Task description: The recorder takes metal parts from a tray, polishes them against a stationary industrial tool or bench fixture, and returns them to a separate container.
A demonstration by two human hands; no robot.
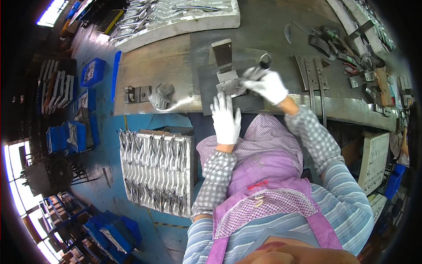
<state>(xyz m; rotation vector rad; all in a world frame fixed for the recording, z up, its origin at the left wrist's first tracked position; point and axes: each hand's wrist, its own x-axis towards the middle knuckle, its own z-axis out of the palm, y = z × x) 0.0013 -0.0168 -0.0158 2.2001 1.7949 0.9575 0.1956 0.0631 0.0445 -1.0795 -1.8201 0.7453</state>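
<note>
Left hand (225, 116): grip loose, fingers outstretched, holding nothing visible; fingertips at near edge of metal block (228, 87) on worktop (154, 59). Right hand (269, 86), blurred: grip curled around looped metal piece (265, 61), exact kind unclear, just right of block.

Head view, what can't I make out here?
In the head view:
Right hand: motion blur hides its exact grip.
Metal piece: right end covered by that hand.
Upper white tray: far side cut off by the top edge.
Blue bin: contents too small to identify.
</note>
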